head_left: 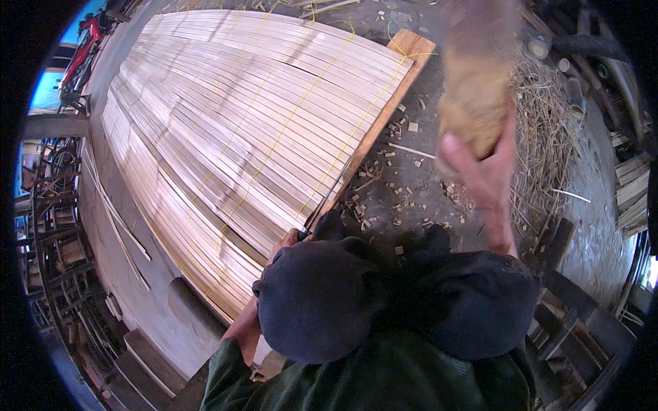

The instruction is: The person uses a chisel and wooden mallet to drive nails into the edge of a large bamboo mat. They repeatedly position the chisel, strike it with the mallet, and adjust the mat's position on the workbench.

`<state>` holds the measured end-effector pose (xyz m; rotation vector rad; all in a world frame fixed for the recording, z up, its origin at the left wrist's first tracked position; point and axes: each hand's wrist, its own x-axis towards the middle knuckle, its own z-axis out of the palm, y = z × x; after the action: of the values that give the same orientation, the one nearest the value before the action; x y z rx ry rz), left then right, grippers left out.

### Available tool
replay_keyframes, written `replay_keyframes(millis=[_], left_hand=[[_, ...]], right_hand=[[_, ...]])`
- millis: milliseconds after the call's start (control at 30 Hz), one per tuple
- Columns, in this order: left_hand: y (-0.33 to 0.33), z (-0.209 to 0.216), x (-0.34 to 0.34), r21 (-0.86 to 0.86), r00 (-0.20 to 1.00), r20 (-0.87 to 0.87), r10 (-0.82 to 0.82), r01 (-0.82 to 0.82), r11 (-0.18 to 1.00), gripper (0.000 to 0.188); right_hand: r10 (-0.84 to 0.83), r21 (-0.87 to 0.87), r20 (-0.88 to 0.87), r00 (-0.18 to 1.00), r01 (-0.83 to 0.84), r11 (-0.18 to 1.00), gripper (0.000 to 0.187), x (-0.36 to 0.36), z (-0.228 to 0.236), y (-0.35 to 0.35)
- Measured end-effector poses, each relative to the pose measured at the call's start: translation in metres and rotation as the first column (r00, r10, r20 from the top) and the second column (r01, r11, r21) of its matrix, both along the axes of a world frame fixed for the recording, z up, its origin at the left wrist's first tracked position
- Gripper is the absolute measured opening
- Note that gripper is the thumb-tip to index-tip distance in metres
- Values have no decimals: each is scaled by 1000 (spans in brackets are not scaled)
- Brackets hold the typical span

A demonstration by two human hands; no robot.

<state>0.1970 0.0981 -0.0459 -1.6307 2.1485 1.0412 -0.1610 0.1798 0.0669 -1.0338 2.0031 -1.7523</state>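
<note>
A large mat of pale wooden slats [233,89], tied across with yellow cords, spreads out in front of me. Along its right end runs a brown wooden board [380,120] under the slat ends. My left hand [282,245], partly hidden by my knee, is closed around the dark handle of a knife [317,216], whose thin blade lies along the slat ends near me. Raised at the right, my right hand [485,161] grips a thick, rough wooden mallet [478,82], smeared by motion. The mallet is apart from the knife and the slats.
Small cut-off wood bits [397,185] litter the floor beside the board. A heap of straw-like shavings [545,137] lies at the right. Dark racks [62,274] stand at the left, with long thin strips [116,212] on the floor. My dark-clothed knees [322,301] are bent close below.
</note>
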Motion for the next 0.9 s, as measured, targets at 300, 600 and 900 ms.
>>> replay_keyframes(millis=[300, 600, 900], left_hand=[[13, -58, 66, 37, 984, -109, 143, -139, 990, 44], [-15, 7, 14, 117, 991, -122, -49, 63, 991, 46], [-13, 37, 6, 215, 995, -103, 13, 9, 977, 44]], right_hand=[[-405, -294, -409, 817, 303, 907, 87, -56, 36, 5], [492, 662, -102, 864, -310, 682, 95, 31, -122, 60], [281, 543, 74, 957, -275, 794, 102, 40, -132, 37]])
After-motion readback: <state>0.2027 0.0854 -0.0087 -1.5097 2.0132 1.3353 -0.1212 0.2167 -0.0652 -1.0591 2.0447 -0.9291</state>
